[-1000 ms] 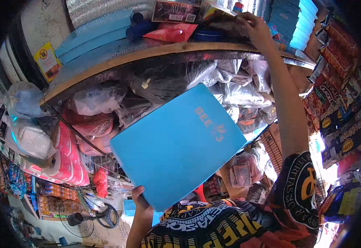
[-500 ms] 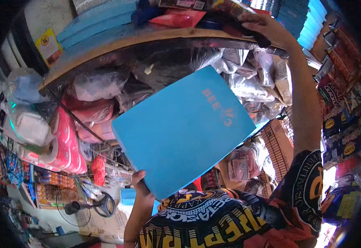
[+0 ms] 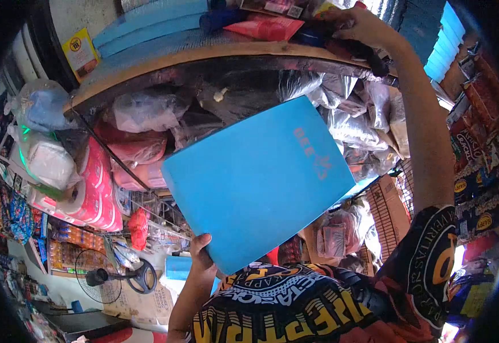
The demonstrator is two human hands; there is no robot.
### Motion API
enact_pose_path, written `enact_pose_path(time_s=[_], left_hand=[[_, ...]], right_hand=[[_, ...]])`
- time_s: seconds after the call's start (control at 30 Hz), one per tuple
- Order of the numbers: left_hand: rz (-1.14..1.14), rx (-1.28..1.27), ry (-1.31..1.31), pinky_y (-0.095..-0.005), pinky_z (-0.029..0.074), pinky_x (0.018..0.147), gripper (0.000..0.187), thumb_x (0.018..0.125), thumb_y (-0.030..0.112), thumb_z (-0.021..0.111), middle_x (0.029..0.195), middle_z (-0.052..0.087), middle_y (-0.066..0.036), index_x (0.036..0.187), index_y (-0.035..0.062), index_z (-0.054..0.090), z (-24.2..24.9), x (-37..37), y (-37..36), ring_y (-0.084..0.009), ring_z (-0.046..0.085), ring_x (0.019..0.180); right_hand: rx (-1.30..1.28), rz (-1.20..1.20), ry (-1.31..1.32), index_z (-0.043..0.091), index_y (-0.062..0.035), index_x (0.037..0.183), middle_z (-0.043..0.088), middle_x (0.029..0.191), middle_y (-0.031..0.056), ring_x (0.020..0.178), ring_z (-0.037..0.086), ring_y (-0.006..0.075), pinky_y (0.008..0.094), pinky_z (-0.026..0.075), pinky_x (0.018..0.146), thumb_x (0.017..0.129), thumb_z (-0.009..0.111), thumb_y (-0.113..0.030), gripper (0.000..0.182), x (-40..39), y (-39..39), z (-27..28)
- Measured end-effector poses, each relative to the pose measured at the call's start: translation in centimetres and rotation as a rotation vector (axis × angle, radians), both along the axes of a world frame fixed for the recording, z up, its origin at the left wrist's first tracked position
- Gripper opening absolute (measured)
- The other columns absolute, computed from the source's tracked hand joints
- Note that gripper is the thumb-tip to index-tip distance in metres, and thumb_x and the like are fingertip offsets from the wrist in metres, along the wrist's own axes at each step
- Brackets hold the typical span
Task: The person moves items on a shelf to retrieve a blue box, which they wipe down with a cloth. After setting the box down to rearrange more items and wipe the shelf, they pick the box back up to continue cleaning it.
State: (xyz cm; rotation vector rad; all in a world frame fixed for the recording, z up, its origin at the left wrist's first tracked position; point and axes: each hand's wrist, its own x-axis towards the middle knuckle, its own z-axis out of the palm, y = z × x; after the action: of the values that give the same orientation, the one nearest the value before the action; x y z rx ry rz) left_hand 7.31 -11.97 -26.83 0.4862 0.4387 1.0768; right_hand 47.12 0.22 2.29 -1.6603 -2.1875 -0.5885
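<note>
A large flat blue box (image 3: 255,183), with faded red lettering near one corner, is tilted in front of my chest. My left hand (image 3: 202,254) grips its lower left corner, the thumb lying on the front face and the other fingers hidden behind. Overhead, my right hand (image 3: 366,28) reaches onto a wood-edged shelf (image 3: 204,56). Its fingers curl at a dark, soft-looking item (image 3: 364,52) whose kind I cannot make out. Beside that hand on the shelf lie a red packet (image 3: 265,27) and a dark blue roll-shaped item (image 3: 220,20).
Plastic-wrapped goods (image 3: 352,123) fill the space under the shelf. Pink toilet roll packs (image 3: 98,186) and a bagged white bundle (image 3: 49,163) are at left. A fan (image 3: 98,277) stands lower left. Hanging snack packets (image 3: 472,140) line the right side.
The view has shifted, so the shelf and goods sit farther right. My right hand has moved slightly up and left along the shelf. The blue box stays in my left hand.
</note>
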Motion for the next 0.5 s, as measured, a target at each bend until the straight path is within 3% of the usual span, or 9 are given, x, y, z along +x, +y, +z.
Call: enact_pose_path(time_s=[0.1,0.17,0.23,0.3,0.33,0.4,0.5], left_hand=[[-0.031,-0.060,-0.024,-0.0379,0.045,0.075,0.066,0.059,0.026,0.061,0.101,0.049,-0.017,0.114,-0.0021,0.039,0.5,0.0,-0.1,-0.0289,0.051,0.092],[-0.067,-0.112,-0.042,-0.0383,0.045,0.075,0.065,0.059,0.026,0.060,0.101,0.049,-0.017,0.114,-0.0020,0.039,0.4,0.1,0.0,-0.0290,0.051,0.093],[-0.010,-0.008,-0.023,-0.0388,0.046,0.073,0.065,0.059,0.026,0.059,0.102,0.048,-0.018,0.114,-0.0023,0.038,0.1,0.3,0.4,-0.0293,0.051,0.092],[-0.026,0.005,-0.027,-0.0386,0.046,0.073,0.065,0.059,0.026,0.059,0.102,0.048,-0.018,0.114,-0.0022,0.037,0.8,0.4,0.4,-0.0295,0.051,0.092],[-0.034,0.011,-0.028,-0.0385,0.046,0.073,0.066,0.059,0.026,0.059,0.103,0.048,-0.018,0.114,-0.0022,0.037,1.1,0.4,0.3,-0.0297,0.052,0.091],[-0.032,0.005,-0.010,-0.0388,0.046,0.073,0.066,0.059,0.026,0.059,0.103,0.048,-0.018,0.115,-0.0022,0.037,1.3,0.5,0.4,-0.0302,0.052,0.091],[-0.028,-0.016,0.022,-0.0397,0.046,0.074,0.067,0.059,0.026,0.059,0.103,0.047,-0.018,0.115,-0.0023,0.036,1.8,0.4,0.4,-0.0310,0.051,0.092]], right_hand=[[-0.244,-0.161,0.028,0.055,-0.0013,0.105,0.060,0.094,0.0131,0.081,0.057,0.0196,0.0300,0.043,0.078,0.074,0.060,-0.017,0.035,-0.7,-0.3,1.0],[-0.187,-0.143,0.001,0.055,-0.0013,0.104,0.060,0.093,0.0134,0.081,0.058,0.0199,0.0301,0.044,0.076,0.075,0.058,-0.018,0.033,-0.1,0.7,1.1],[-0.125,-0.125,-0.026,0.056,-0.0013,0.104,0.060,0.092,0.0136,0.080,0.058,0.0203,0.0303,0.045,0.075,0.077,0.057,-0.020,0.032,0.3,1.4,0.9],[-0.027,-0.093,0.328,0.054,0.0016,0.104,0.060,0.092,0.0144,0.079,0.058,0.0223,0.0301,0.046,0.072,0.079,0.056,-0.024,0.036,-0.1,1.5,0.8],[-0.024,-0.094,0.326,0.054,0.0016,0.104,0.060,0.092,0.0144,0.079,0.058,0.0223,0.0301,0.046,0.072,0.079,0.056,-0.024,0.036,-0.7,1.5,0.9],[-0.060,-0.011,0.925,0.060,-0.0037,0.096,0.059,0.089,0.0116,0.077,0.057,0.0209,0.0293,0.046,0.065,0.075,0.058,-0.016,0.025,-2.2,1.5,0.7],[0.067,0.036,0.996,0.060,0.0018,0.091,0.061,0.079,0.0101,0.068,0.057,0.0164,0.0263,0.046,0.060,0.080,0.051,-0.015,0.022,-3.9,1.5,1.5]])
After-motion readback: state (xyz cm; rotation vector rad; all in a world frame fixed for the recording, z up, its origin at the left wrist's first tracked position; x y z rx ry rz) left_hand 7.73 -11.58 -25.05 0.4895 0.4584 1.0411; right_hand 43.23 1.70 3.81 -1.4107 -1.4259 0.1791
